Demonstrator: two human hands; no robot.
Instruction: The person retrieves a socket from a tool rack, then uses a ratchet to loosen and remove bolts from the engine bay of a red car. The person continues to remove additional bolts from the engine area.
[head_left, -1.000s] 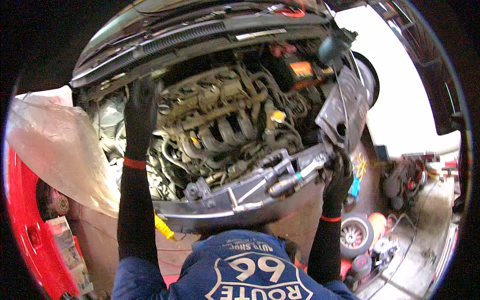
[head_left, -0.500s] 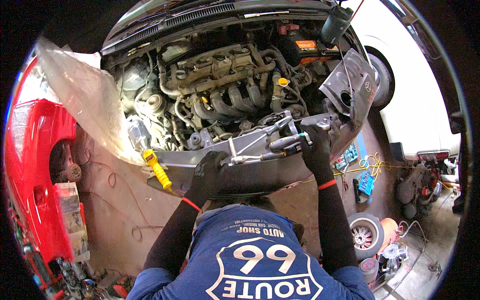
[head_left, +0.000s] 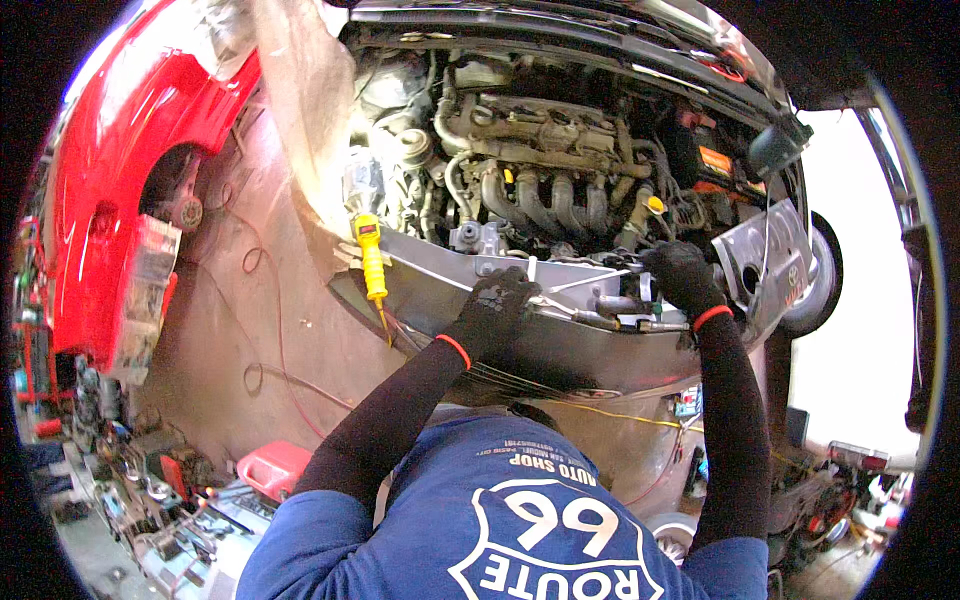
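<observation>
My left hand [head_left: 500, 300], in a black glove with a red wrist band, curls over the front upper panel [head_left: 425, 255] of a car. A white bar and wrenches [head_left: 570, 310] lie beside it. My right hand [head_left: 680, 275], gloved alike, has bent fingers at the right part of that panel, near more tools; what they grip is hidden. Behind both hands is the open engine bay, with the engine [head_left: 540, 150], a yellow cap [head_left: 655, 205] and a battery [head_left: 715, 160]. A loose grey cover [head_left: 745, 250] sits right of my right hand.
A yellow work lamp [head_left: 370, 260] hangs at the left corner, beside a translucent sheet [head_left: 305, 120]. A red car body [head_left: 120, 240] stands left. Hoses cross the floor [head_left: 220, 380]; tools and a red container [head_left: 275, 465] lie lower left. A white vehicle [head_left: 840, 380] stands right.
My left hand has come down from the left of the engine to the front panel. My right hand stays along that panel. The view has swung left, showing more red car and floor tools.
</observation>
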